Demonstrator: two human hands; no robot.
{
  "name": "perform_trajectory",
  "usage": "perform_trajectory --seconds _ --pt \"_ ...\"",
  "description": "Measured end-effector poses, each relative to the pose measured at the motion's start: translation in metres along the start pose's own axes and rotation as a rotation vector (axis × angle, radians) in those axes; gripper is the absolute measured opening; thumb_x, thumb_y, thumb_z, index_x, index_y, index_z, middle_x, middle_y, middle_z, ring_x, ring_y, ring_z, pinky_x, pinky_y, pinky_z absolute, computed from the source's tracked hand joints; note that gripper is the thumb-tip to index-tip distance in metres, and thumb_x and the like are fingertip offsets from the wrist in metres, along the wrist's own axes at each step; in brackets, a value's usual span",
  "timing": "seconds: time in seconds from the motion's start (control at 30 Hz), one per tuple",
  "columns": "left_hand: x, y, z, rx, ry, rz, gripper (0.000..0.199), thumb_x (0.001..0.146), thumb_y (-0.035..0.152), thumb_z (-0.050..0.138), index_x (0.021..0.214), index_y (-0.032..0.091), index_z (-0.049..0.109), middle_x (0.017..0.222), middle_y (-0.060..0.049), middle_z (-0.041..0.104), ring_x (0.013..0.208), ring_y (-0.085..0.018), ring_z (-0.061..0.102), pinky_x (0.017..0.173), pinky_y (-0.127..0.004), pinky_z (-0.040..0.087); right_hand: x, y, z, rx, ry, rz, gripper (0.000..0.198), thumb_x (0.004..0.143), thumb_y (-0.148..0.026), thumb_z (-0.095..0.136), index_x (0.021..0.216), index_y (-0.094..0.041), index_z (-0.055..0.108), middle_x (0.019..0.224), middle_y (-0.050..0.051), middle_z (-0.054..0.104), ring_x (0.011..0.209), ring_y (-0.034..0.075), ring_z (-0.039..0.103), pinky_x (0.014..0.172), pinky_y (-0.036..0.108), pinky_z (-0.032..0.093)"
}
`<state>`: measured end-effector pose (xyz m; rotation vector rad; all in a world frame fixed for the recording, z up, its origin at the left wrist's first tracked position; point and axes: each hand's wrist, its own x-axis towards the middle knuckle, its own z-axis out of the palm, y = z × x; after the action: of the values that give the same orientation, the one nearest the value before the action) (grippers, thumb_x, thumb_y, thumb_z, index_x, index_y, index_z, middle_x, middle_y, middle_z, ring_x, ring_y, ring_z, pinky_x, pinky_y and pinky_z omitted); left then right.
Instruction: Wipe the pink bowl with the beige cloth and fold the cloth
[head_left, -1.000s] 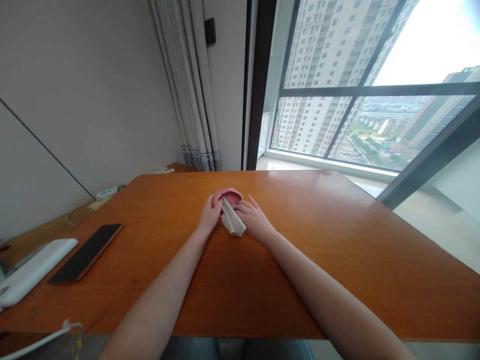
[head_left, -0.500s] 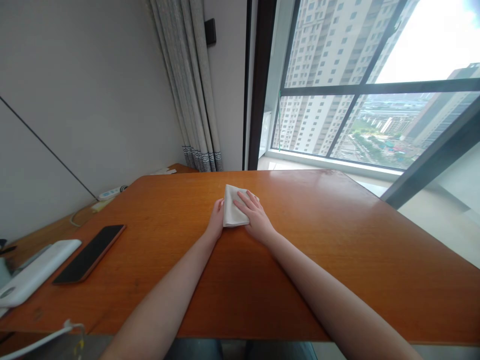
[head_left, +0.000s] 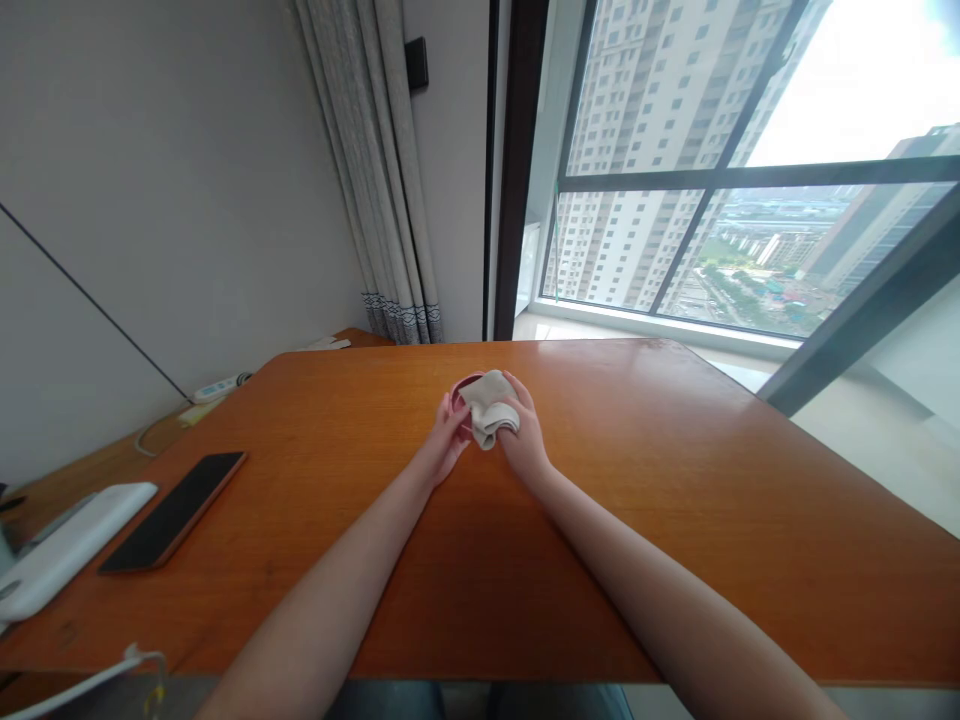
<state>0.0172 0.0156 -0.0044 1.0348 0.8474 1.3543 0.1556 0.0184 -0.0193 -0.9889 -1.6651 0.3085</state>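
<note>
A small pink bowl with a rounded rim is held by my left hand, fingers wrapped about its left side and underside. My right hand grips a bunched white cloth over the right part of the bowl. The cloth hides much of the bowl, including most of its inside. Both hands are close together above the middle of the brown wooden table.
On the left of the table lie a black-screened phone and a white, rounded flat device. A power strip rests behind them by the wall. A white cable crosses the near left corner. Beyond the table stand a curtain and a window.
The cloth has gone from folded flat to bunched in my right hand. The pink bowl, covered before, now shows. My left hand has turned its palm upward beneath the bowl.
</note>
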Motion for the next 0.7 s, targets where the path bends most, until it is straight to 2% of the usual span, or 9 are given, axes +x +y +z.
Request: perform_trajectory --seconds 0.1,0.2,0.27,0.37,0.43,0.5,0.6,0.7 --pt "-0.001 0.0 -0.004 -0.183 -0.222 -0.22 0.052 0.079 0.057 0.054 0.122 0.027 0.055 0.126 -0.007 0.058 0.111 -0.025 0.057 0.082 -0.036 0.053 0.008 0.009 -0.01 0.12 0.014 0.014 0.022 0.075 -0.014 0.045 0.085 -0.018 0.065 0.127 0.01 0.055 0.116 0.023 0.053 0.099 0.037 0.042" --pt "0.002 -0.002 -0.012 -0.174 -0.225 -0.308 0.05 0.079 0.053 0.057 0.121 0.026 0.056 0.124 -0.007 0.06 0.108 -0.026 0.059 0.081 -0.04 0.054 0.011 0.014 -0.011 0.189 -0.096 -0.021 0.025 0.073 -0.014 0.047 0.088 -0.019 0.066 0.122 0.008 0.059 0.113 0.023 0.055 0.098 0.036 0.043" --pt "0.005 -0.004 -0.016 -0.156 -0.167 -0.291 0.047 0.079 0.047 0.06 0.121 0.026 0.056 0.122 -0.007 0.061 0.106 -0.026 0.06 0.079 -0.038 0.054 0.009 0.014 -0.008 0.178 -0.129 -0.027 0.026 0.073 -0.014 0.048 0.092 -0.019 0.067 0.126 0.008 0.056 0.116 0.023 0.053 0.1 0.036 0.042" --pt "0.008 -0.006 -0.016 -0.215 -0.074 -0.192 0.044 0.081 0.045 0.057 0.122 0.028 0.054 0.125 -0.004 0.059 0.107 -0.024 0.059 0.077 -0.035 0.055 0.002 0.01 0.001 0.103 -0.125 -0.01 0.033 0.075 -0.015 0.052 0.105 -0.02 0.065 0.144 0.008 0.038 0.129 0.025 0.042 0.105 0.04 0.037" --pt "0.008 -0.005 -0.012 -0.281 -0.081 -0.114 0.044 0.083 0.042 0.056 0.126 0.031 0.051 0.13 -0.001 0.056 0.113 -0.023 0.055 0.08 -0.032 0.054 -0.004 0.008 0.009 0.09 -0.114 0.028 0.041 0.075 -0.016 0.053 0.115 -0.022 0.061 0.152 0.005 0.023 0.135 0.027 0.032 0.108 0.042 0.033" --pt "0.005 -0.001 -0.008 -0.321 -0.156 -0.051 0.048 0.083 0.035 0.058 0.13 0.034 0.046 0.136 0.001 0.051 0.12 -0.022 0.05 0.084 -0.03 0.051 -0.007 0.006 0.016 0.125 -0.064 0.091 0.043 0.076 -0.016 0.053 0.118 -0.024 0.059 0.153 0.002 0.018 0.138 0.027 0.027 0.109 0.042 0.031" --pt "0.001 0.003 -0.007 -0.354 -0.32 -0.064 0.052 0.084 0.034 0.059 0.133 0.034 0.043 0.143 0.0 0.043 0.128 -0.023 0.041 0.092 -0.032 0.048 -0.004 0.007 0.016 0.205 0.067 0.158 0.029 0.074 -0.017 0.054 0.1 -0.023 0.066 0.148 0.001 0.03 0.133 0.025 0.035 0.108 0.038 0.032" --pt "0.001 0.002 -0.012 -0.398 -0.411 -0.184 0.053 0.084 0.051 0.053 0.131 0.026 0.046 0.14 -0.007 0.045 0.128 -0.028 0.042 0.096 -0.041 0.045 0.003 0.012 0.005 0.277 0.113 0.139 0.019 0.072 -0.019 0.058 0.088 -0.022 0.068 0.13 0.004 0.053 0.119 0.025 0.049 0.102 0.036 0.039"
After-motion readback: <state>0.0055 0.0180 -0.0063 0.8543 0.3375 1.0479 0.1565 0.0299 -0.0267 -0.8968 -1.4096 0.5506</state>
